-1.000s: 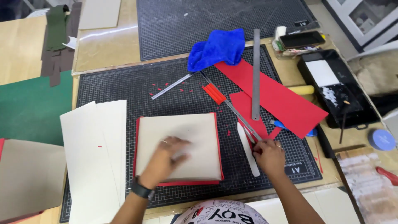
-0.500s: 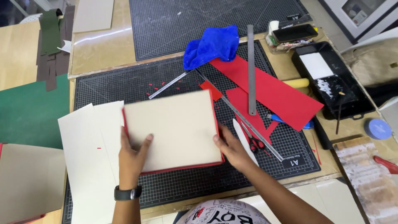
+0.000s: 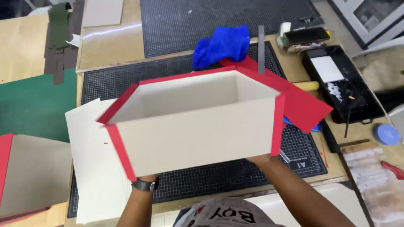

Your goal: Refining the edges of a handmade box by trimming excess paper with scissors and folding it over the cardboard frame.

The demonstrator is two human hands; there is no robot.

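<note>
Blue cloth (image 3: 222, 45), black tray (image 3: 341, 82), cutting mat (image 3: 202, 176).

Wooden tabletop (image 3: 110, 49), light tan. Directly on it: two black gridded cutting mats (image 3: 219, 176), one nearer, one farther; a dark green sheet (image 3: 29, 105) at left; a black rectangular tray (image 3: 362, 105) at right; a round blue lid (image 3: 387, 133) beside it.

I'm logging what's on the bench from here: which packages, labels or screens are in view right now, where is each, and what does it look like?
Open cardboard box: held up at centre by both hands, cream panels, red tape on edges.
Phone-like device: far right of the bench, flat dark rectangle, screen dark.
Corner marking on the black cutting mat: near right corner, small white print.
</note>
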